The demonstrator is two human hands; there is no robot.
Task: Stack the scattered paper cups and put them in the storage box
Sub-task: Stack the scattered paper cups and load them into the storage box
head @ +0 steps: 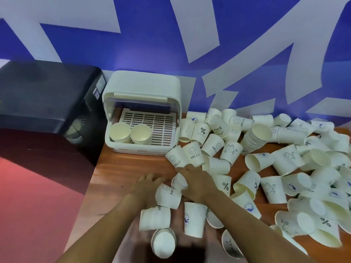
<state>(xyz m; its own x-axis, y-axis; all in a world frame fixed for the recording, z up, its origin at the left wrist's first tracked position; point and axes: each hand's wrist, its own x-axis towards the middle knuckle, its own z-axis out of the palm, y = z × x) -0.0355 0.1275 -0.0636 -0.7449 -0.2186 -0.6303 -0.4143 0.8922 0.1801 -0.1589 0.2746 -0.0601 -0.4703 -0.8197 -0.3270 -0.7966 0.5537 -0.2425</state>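
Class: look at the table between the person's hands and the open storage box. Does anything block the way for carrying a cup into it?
Nothing visible does. The wooden table lies bare between the left hand and the storage box, whose lid is raised. Inside, two cup stacks fill the front left; the slatted tray behind and beside them is free.

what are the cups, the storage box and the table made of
Cups: matte white paper, going by the rolled rims and printed designs. Storage box: likely smooth cream plastic with a clear flip-up lid and slotted tray. Table: reddish-brown wood grain, possibly laminate.
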